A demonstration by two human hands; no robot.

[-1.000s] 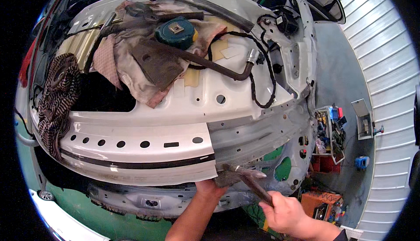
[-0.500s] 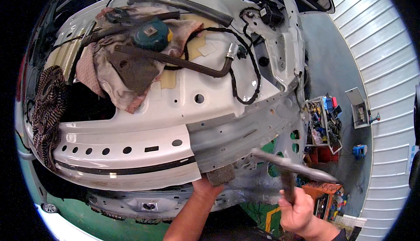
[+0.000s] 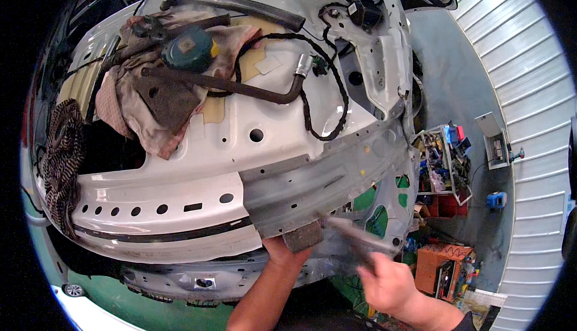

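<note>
left hand [image 3: 282,252] presses small grey block [image 3: 302,235] up under bare grey metal panel edge [image 3: 312,193], fingers hidden, grip unclear. right hand [image 3: 387,283] clenched round blurred metal hammer [image 3: 354,238]. keep block flush, strike square.

The block [image 3: 303,235] is small, flat-faced and grey-brown, tilted, pressed up against the lower edge of the bare grey panel [image 3: 312,190], at its near side. The hammer [image 3: 354,238] is slim and motion-blurred, its shaft slanting down to the right; its head meets the panel's lower edge just right of the block.
</note>
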